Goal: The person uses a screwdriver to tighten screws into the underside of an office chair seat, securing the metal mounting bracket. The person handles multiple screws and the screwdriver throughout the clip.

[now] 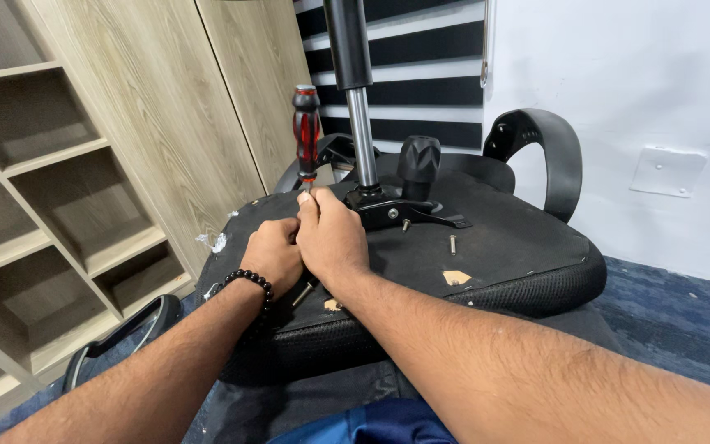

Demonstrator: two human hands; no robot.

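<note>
Two hands at screwdriver base | screwdriver [306, 131]: glossy red-black handle, thin metal shaft, upright, handle up, tip down on upturned black chair seat [503, 247], centre-left | right hand [330, 234] fingers pinched on shaft | left hand [273, 255] curled shut beside it, touching | loose bolt [453, 244] right, steel gas column [361, 136] far.

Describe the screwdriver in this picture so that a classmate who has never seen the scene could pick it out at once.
Start at the upturned office chair seat, whose black underside faces up. Near its left side, the left hand and right hand meet. Rising upright from between them is the screwdriver: its translucent red handle with black trim is the only red thing, unlike the black and silver gas cylinder beside it.
</note>
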